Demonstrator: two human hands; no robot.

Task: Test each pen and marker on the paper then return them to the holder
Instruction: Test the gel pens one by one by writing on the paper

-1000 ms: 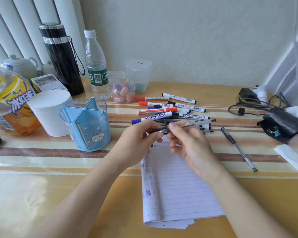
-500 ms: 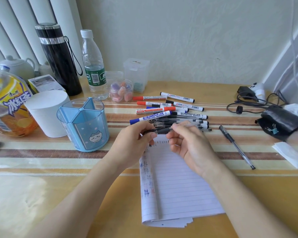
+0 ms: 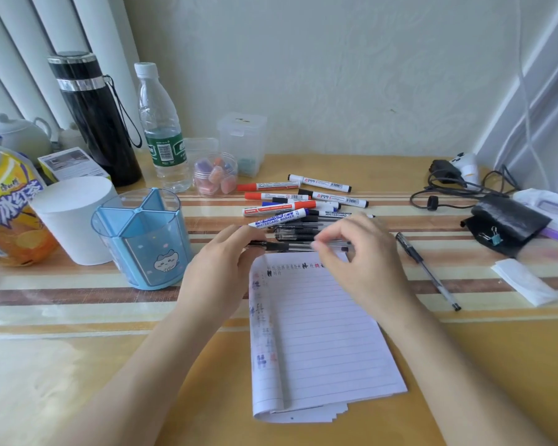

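A black-tipped pen with a clear barrel lies level just above the top edge of the lined paper. My left hand holds its dark left end. My right hand pinches the clear barrel near the middle and is blurred. The paper bears small scribbles along its top and left margin. A blue divided holder stands to the left with no pens showing in it. Several whiteboard markers and pens lie in a pile behind my hands. One black pen lies apart on the right.
Left of the holder stand a white cylinder, a yellow drink bottle, a black flask and a water bottle. A jar of erasers sits behind the markers. Cables, a black pouch and a tissue lie at right.
Both hands have lowered the pen toward the top edge of the paper. My right hand has slid to the right along the barrel.
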